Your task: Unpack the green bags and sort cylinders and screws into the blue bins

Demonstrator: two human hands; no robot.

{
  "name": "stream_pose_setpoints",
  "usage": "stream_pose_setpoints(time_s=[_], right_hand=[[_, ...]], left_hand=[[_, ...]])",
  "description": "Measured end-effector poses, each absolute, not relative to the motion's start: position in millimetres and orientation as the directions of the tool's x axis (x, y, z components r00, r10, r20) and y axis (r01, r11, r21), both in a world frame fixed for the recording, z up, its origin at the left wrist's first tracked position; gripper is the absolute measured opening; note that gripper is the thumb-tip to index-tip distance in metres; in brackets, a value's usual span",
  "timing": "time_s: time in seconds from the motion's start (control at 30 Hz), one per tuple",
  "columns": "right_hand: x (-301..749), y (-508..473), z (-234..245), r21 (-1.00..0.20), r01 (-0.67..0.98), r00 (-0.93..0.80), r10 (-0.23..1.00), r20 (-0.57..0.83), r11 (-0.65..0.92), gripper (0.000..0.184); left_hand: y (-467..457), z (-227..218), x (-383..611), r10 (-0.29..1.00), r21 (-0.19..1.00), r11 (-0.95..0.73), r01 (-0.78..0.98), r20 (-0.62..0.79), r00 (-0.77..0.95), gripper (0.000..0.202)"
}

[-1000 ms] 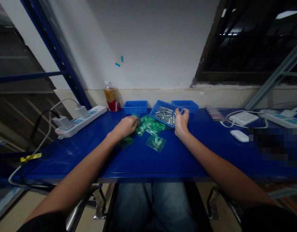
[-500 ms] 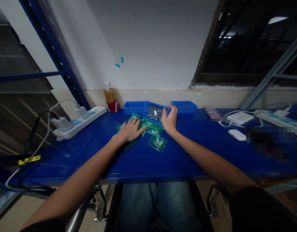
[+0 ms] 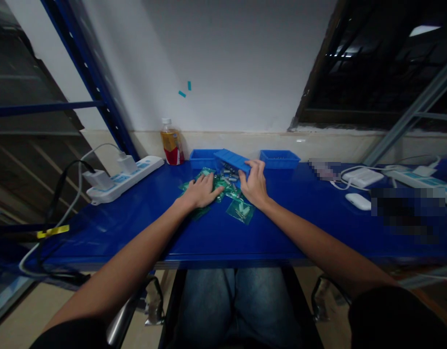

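The right hand (image 3: 254, 184) grips a blue tray (image 3: 232, 159), tipped over above the counter (image 3: 216, 240), metal pieces (image 3: 229, 176) beneath it by green bags (image 3: 240, 210). The left hand (image 3: 200, 190), fingers spread, rests on the bags.

Bags (image 3: 241, 210) lie on the table (image 3: 270, 237), before the left rear tray (image 3: 201, 160)

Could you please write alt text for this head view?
A blue tray in the right hand's grip is tipped above silvery pieces and green bags on a table. The left hand rests on the bags; two more trays and a bottle stand behind.
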State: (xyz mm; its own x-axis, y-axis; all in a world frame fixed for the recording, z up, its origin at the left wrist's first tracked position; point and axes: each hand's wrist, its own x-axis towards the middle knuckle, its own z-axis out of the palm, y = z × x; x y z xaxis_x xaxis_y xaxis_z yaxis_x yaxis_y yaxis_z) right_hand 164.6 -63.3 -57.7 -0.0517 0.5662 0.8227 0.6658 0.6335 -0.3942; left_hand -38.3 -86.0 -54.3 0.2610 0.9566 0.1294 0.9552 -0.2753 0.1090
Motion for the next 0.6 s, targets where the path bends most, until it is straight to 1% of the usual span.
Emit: stream_pose_setpoints(time_s=[0.2,0.27,0.37,0.43,0.5,0.6], right_hand=[[165.4,-64.9,-60.3,-0.317,0.688,-0.148,0.554,0.819,0.653,0.041],[165.7,-64.3,-60.7,-0.273,0.693,-0.195,0.537,0.821,0.668,0.044],[167.1,-61.1,-61.2,-0.163,0.691,-0.311,0.493,0.813,0.704,0.046],[169.0,-57.6,-61.1,-0.07,0.669,-0.403,0.441,0.802,0.74,0.047],[171.8,-53.7,-60.2,-0.004,0.642,-0.463,0.392,0.795,0.766,0.048],[177.2,-48.5,-57.5,-0.002,0.649,-0.453,0.389,0.802,0.761,0.046]], left_hand=[[-87.4,-50.2,-37.0,0.95,0.118,-0.29,0.95,0.156,0.27,0.087],[-89.0,-47.8,-36.0,0.947,0.115,-0.299,0.947,0.157,0.279,0.086],[-91.7,-43.8,-34.8,0.943,0.107,-0.312,0.944,0.155,0.294,0.081],[-93.1,-41.3,-34.8,0.94,0.106,-0.323,0.94,0.152,0.306,0.077],[-93.7,-39.4,-35.7,0.936,0.11,-0.337,0.935,0.15,0.32,0.074],[-92.5,-38.7,-38.5,0.934,0.126,-0.344,0.931,0.149,0.325,0.075]])
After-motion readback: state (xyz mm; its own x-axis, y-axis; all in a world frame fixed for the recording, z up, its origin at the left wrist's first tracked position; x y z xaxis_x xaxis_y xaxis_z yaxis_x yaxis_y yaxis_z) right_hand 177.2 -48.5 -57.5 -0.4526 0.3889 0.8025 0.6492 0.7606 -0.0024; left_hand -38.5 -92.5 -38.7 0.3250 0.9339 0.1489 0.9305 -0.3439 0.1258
